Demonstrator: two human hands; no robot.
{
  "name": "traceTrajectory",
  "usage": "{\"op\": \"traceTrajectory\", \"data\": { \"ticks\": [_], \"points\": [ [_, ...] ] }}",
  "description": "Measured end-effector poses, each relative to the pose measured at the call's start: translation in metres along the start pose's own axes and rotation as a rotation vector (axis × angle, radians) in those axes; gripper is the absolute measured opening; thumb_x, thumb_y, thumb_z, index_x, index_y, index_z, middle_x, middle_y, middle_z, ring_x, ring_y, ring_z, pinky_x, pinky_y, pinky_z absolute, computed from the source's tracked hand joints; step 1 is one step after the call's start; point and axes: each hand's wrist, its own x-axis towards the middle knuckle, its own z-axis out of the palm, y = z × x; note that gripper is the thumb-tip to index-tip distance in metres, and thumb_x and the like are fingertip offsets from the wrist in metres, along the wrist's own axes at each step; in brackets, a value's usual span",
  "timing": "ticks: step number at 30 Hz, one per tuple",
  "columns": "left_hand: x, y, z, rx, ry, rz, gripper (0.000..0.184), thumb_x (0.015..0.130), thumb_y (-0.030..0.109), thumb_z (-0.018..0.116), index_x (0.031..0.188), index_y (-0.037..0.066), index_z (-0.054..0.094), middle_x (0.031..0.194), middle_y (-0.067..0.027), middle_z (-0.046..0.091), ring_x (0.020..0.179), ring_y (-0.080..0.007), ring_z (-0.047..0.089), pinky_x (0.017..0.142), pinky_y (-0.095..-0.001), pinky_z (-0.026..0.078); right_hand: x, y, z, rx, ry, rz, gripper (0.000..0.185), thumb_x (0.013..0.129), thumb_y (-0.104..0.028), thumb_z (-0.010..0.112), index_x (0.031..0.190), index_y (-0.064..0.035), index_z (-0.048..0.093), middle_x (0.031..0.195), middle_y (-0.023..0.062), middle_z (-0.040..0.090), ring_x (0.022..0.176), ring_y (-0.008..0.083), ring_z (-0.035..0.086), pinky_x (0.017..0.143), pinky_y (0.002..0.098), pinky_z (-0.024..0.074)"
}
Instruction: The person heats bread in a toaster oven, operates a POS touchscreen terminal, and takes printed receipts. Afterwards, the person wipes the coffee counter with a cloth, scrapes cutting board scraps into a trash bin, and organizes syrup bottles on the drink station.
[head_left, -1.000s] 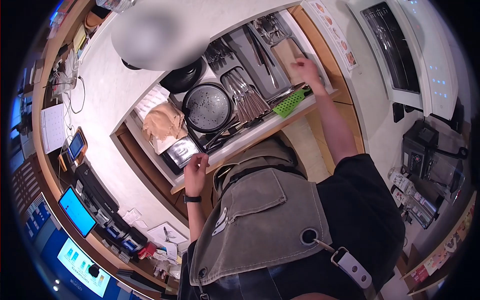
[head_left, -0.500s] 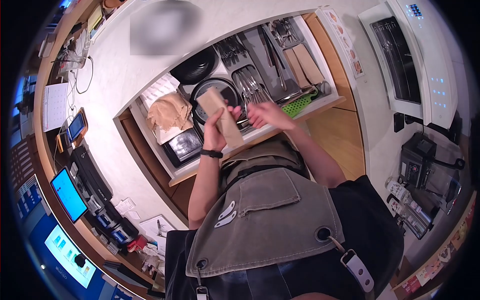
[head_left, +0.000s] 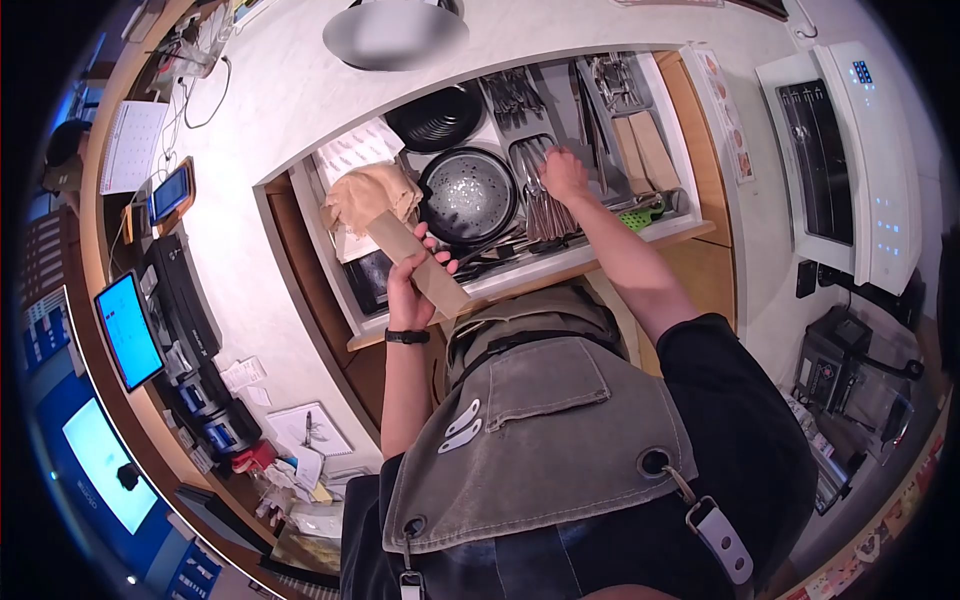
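"What's nearest?"
"The left hand [head_left: 408, 290], just left of centre, its fingers closed around a brown paper sleeve [head_left: 436, 283] above the drawer's [head_left: 672, 232] front edge. Half a second ago the sleeve was in front of the dark pan [head_left: 467, 195]; now its top end is by the tan cloth [head_left: 372, 195]."
"And the right hand [head_left: 565, 176]?"
"It has left the sleeve and reaches into the silver cutlery [head_left: 546, 205], right of centre. I can't tell whether it grips a piece."
"Meaning?"
"The sleeve is in hand, and cutlery now gets the attention. Farther up right lie more sleeves [head_left: 630, 150]; beyond, the pale bench [head_left: 280, 120]."
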Motion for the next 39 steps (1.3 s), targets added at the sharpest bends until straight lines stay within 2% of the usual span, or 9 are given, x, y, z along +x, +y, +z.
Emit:
{"op": "traceTrajectory", "data": {
  "ticks": [5, 8, 12, 15, 22, 29, 32, 36, 39],
  "points": [
    [-0.008, -0.010, -0.013, -0.028, 0.058, 0.010, 0.053, 0.092, 0.006, 0.053, 0.144, 0.003, 0.046, 0.110, -0.0064, 0.061, 0.092, -0.0228, 0.066, 0.083, -0.0437, 0.059, 0.000, 0.024, 0.002, 0.239, -0.101, -0.062, 0.022, 0.090, -0.023, 0.067, 0.104, -0.0071, 0.072, 0.105, 0.0202, 0.072, 0.106, 0.0387, 0.067, 0.089, 0.0484, 0.0557],
    [-0.009, -0.010, -0.026, -0.051, 0.058, 0.016, 0.052, 0.092, 0.007, 0.055, 0.144, 0.003, 0.047, 0.110, -0.0061, 0.061, 0.092, -0.0227, 0.065, 0.083, -0.0436, 0.058, -0.021, 0.020, -0.039, 0.130, -0.110, -0.089, 0.018, 0.089, -0.022, 0.066, 0.099, -0.0101, 0.075, 0.098, 0.0197, 0.073, 0.101, 0.0393, 0.069, 0.087, 0.0471, 0.0558],
    [-0.016, -0.001, -0.031, -0.006, 0.131, 0.030, 0.053, 0.093, 0.008, 0.056, 0.145, 0.003, 0.045, 0.108, -0.0052, 0.060, 0.091, -0.0215, 0.063, 0.084, -0.0426, 0.058, 0.013, 0.092, -0.011, 0.272, 0.200, 0.041, 0.016, 0.088, -0.021, 0.066, 0.096, -0.0112, 0.075, 0.098, 0.0176, 0.073, 0.096, 0.0392, 0.069, 0.085, 0.0481, 0.0557],
    [-0.019, 0.002, -0.036, 0.006, 0.142, 0.025, 0.053, 0.094, 0.009, 0.056, 0.145, 0.003, 0.045, 0.108, -0.0046, 0.059, 0.090, -0.0210, 0.063, 0.083, -0.0423, 0.057, 0.038, 0.098, -0.016, 0.128, 0.119, 0.033, 0.016, 0.087, -0.019, 0.067, 0.099, -0.0121, 0.074, 0.098, 0.0148, 0.074, 0.098, 0.0367, 0.070, 0.085, 0.0478, 0.0562],
    [-0.031, 0.004, -0.023, 0.117, 0.252, 0.021, 0.050, 0.096, 0.009, 0.055, 0.145, 0.003, 0.045, 0.109, -0.0054, 0.058, 0.089, -0.0214, 0.062, 0.082, -0.0424, 0.057, 0.096, 0.064, -0.007, -0.022, 0.093, 0.145, 0.029, 0.089, -0.027, 0.072, 0.111, -0.0071, 0.070, 0.116, 0.0218, 0.069, 0.110, 0.0420, 0.066, 0.093, 0.0509, 0.0553],
    [-0.025, -0.010, -0.020, 0.151, 0.248, -0.008, 0.059, 0.091, 0.012, 0.062, 0.146, 0.001, 0.042, 0.106, -0.0041, 0.055, 0.087, -0.0199, 0.060, 0.082, -0.0393, 0.055, 0.091, 0.060, -0.017, 0.129, -0.004, 0.272, 0.038, 0.085, -0.026, 0.073, 0.110, 0.0030, 0.069, 0.118, 0.0267, 0.068, 0.110, 0.0405, 0.067, 0.097, 0.0472, 0.0541],
    [-0.013, -0.016, -0.008, 0.141, 0.200, -0.004, 0.040, 0.094, 0.008, 0.060, 0.132, 0.001, 0.052, 0.098, -0.0052, 0.058, 0.082, -0.0191, 0.061, 0.075, -0.0382, 0.055, 0.093, 0.080, -0.009, 0.153, -0.169, 0.209, 0.033, 0.088, -0.019, 0.068, 0.111, 0.0037, 0.065, 0.118, 0.0250, 0.067, 0.101, 0.0367, 0.071, 0.090, 0.0452, 0.0596],
    [0.018, -0.030, 0.012, 0.199, 0.128, -0.027, 0.032, 0.092, 0.009, 0.067, 0.121, 0.000, 0.057, 0.090, -0.0061, 0.058, 0.072, -0.0170, 0.060, 0.069, -0.0354, 0.055, 0.038, 0.102, -0.021, 1.052, -0.326, 0.302, 0.023, 0.095, -0.015, 0.064, 0.107, 0.0046, 0.061, 0.096, 0.0129, 0.063, 0.078, 0.0210, 0.071, 0.067, 0.0353, 0.0653],
    [0.038, -0.043, 0.038, 0.332, 0.098, -0.092, 0.031, 0.092, 0.010, 0.068, 0.119, 0.000, 0.058, 0.086, -0.0048, 0.059, 0.069, -0.0159, 0.061, 0.067, -0.0342, 0.054, -0.053, 0.073, -0.058, 1.270, -0.278, 0.193, 0.026, 0.101, -0.022, 0.064, 0.114, 0.0004, 0.062, 0.099, 0.0092, 0.064, 0.078, 0.0197, 0.069, 0.070, 0.0359, 0.0652]
  ]
}}
